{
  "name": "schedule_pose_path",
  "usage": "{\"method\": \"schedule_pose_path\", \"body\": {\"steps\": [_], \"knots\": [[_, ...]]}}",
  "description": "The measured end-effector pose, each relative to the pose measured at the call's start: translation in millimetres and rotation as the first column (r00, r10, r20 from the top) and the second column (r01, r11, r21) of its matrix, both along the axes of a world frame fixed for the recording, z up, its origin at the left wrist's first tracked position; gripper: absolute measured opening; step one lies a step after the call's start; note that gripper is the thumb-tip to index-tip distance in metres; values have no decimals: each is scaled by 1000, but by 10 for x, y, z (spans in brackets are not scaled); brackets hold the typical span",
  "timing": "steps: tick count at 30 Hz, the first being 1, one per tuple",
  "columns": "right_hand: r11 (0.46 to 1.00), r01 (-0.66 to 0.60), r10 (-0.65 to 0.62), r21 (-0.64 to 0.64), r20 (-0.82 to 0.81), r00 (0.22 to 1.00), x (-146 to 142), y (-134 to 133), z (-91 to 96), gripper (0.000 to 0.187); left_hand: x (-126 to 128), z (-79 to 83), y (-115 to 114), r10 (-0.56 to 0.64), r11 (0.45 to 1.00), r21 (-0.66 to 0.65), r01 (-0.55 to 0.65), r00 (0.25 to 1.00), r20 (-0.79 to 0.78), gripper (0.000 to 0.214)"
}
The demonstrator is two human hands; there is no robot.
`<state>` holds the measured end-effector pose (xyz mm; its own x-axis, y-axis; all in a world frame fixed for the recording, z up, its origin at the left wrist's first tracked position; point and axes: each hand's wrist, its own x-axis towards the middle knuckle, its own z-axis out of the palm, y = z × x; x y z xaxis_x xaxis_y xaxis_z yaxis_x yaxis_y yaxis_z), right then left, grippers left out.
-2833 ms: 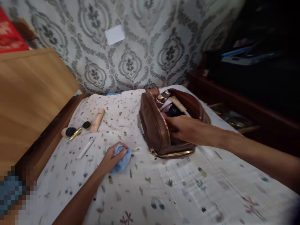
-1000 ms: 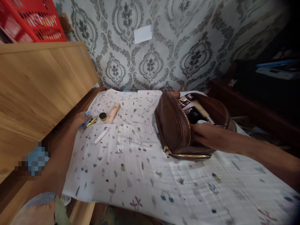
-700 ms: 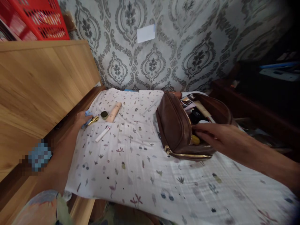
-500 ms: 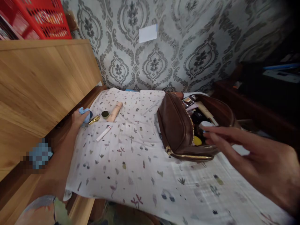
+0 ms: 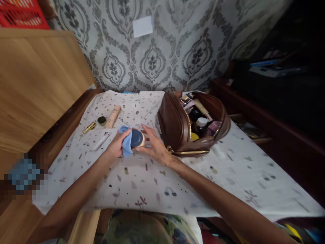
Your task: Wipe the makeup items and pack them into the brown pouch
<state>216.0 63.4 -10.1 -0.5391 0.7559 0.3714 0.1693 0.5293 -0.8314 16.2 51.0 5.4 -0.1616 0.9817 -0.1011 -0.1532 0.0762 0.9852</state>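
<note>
In the head view my left hand (image 5: 117, 144) is closed on a light blue cloth (image 5: 127, 149) and a round jar (image 5: 137, 138) with a dark blue top and a pale side, held over the table's middle. My right hand (image 5: 154, 145) curves around the jar's right side, thumb and fingers apart; the thumb is at its lower edge, and I cannot tell if it bears any weight. To the right stands an unzipped brown makeup bag (image 5: 175, 122). A white-lidded jar (image 5: 201, 122) lies among several cosmetics inside.
Left on the patterned cloth (image 5: 142, 179) lie a gold tube (image 5: 89, 127), a dark-lidded pot (image 5: 102, 120), a peach squeeze tube (image 5: 114, 115) and a slim white-pink tube (image 5: 101, 141). A wooden panel (image 5: 45, 74) borders the left; dark furniture (image 5: 254, 112) stands right.
My left hand has brought the cloth and jar from the far left to the middle. My right hand has left the bag, where the white-lidded jar now lies, and reached the blue-topped jar.
</note>
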Motion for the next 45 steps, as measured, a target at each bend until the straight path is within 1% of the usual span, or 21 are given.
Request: {"method": "schedule_pose_path", "body": {"steps": [2, 3, 5, 7, 9, 11, 13, 15, 16, 18, 20, 23, 25, 26, 29, 31, 34, 37, 38, 41, 45], "knots": [[1000, -23, 23, -8, -36, 999, -22, -30, -86, 81, 179, -67, -14, -3, 1000, -10, 4, 997, 76, 47], [999, -33, 31, -31, -61, 998, -20, -58, -117, 77, 219, -91, -17, 10, 1000, -15, -8, 997, 78, 47], [995, -34, 25, -93, -95, 995, -12, -114, -156, 71, 226, -118, -32, 42, 999, -17, -42, 999, -13, 46], [991, -6, -4, -137, -76, 997, -11, -143, -167, 67, 186, -105, -77, 76, 997, 12, -75, 985, -154, 48], [985, 79, -83, -152, -17, 996, -23, -139, -161, 62, 157, -54, -152, 110, 990, 120, -80, 956, -271, 50], [972, 174, -168, -158, 54, 984, -41, -120, -156, 57, 169, 15, -237, 75, 965, 262, 31, 920, -385, 48], [969, 219, -206, -113, 119, 971, -51, -108, -164, 51, 218, 72, -305, -3, 900, 368, 234, 847, -531, 41], [978, 209, -205, -6, 167, 965, -47, -112, -182, 47, 271, 94, -338, -53, 838, 385, 386, 760, -648, 35], [979, 194, -202, 63, 189, 961, -39, -120, -190, 47, 286, 91, -340, -56, 834, 375, 404, 739, -671, 34], [968, 160, -205, 194, 241, 948, -16, -141, -199, 51, 281, 60, -321, -50, 879, 331, 344, 755, -654, 34], [950, 104, -193, 294, 293, 936, 7, -160, -195, 55, 226, 7, -277, -68, 932, 252, 260, 809, -584, 35], [936, -14, -103, 353, 310, 945, 23, -178, -183, 54, 119, -88, -193, -160, 972, 101, 214, 908, -386, 37], [943, -54, -27, 329, 238, 971, 16, -186, -183, 53, 83, -143, -148, -184, 982, 7, 190, 960, -213, 41], [953, -50, -5, 299, 181, 983, 7, -190, -186, 52, 82, -163, -133, -168, 986, -24, 167, 975, -142, 43], [987, 9, -10, 159, 3, 1000, -31, -196, -189, 55, 127, -195, -121, -51, 998, -35, 49, 997, -58, 49], [997, 44, -39, 62, -68, 997, -54, -195, -174, 59, 158, -198, -137, -21, 1000, 0, 22, 996, -90, 53], [992, 98, -105, -83, -85, 991, -62, -183, -123, 61, 150, -186, -181, -63, 989, 120, 91, 974, -219, 60], [967, 123, -137, -224, -51, 989, -30, -158, -62, 59, 92, -143, -223, -92, 929, 305, 212, 927, -364, 63], [959, 123, -138, -255, -39, 990, -14, -149, -48, 58, 71, -118, -234, -110, 903, 339, 263, 906, -409, 65], [953, 131, -137, -275, -5, 991, 32, -126, -31, 58, 26, -31, -255, -209, 867, 299, 399, 836, -507, 64], [975, 154, -146, -161, 61, 987, 53, -117, -44, 55, 4, 41, -256, -295, 878, 185, 442, 803, -518, 61]]}}
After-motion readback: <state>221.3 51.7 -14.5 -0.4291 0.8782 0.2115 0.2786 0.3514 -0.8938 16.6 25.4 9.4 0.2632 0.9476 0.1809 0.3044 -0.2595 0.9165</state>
